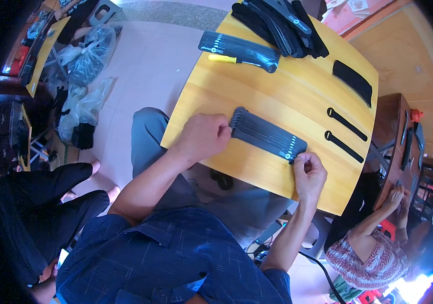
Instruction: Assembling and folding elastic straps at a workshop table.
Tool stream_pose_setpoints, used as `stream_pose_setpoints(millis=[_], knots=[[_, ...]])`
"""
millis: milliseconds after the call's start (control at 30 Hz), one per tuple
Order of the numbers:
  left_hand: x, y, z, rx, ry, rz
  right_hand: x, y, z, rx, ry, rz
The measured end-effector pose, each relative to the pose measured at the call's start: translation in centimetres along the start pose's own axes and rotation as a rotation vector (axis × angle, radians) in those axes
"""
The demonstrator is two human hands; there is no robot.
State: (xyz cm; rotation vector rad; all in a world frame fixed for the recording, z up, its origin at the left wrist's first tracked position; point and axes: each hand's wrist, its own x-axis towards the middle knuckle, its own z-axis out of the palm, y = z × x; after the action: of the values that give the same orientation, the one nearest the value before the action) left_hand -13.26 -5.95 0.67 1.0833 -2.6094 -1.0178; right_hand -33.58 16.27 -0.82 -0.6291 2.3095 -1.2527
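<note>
- Head view: worn on the person's head, left one of a side-by-side pair, looking steeply down past the dark blue patterned cloth shirt (pixel 176 258).
- Near range: bare left hand (pixel 207 136) and bare right hand (pixel 309 175) around mid-frame, at the yellow wood-grained table (pixel 297 96).
- Fisheye, upright (edges bow, corners go black), taking in pale tiled floor (pixel 143 61) at left.
</note>
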Motion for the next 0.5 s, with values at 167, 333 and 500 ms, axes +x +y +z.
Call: stream_pose_setpoints(millis=[167,333,500], knots=[[-0.1,-1.0,0.6,0.006,0.040,0.022,0.2,0.1,0.3,-0.023,0.018,-0.015],[-0.1,-0.7,0.7,-0.006,0.033,0.026,0.2,0.5,0.5,-0.081,0.083,-0.047],[-0.2,-0.3,0.5,0.033,0.040,0.002,0.3,1.0,0.7,-0.130,0.097,-0.109]])
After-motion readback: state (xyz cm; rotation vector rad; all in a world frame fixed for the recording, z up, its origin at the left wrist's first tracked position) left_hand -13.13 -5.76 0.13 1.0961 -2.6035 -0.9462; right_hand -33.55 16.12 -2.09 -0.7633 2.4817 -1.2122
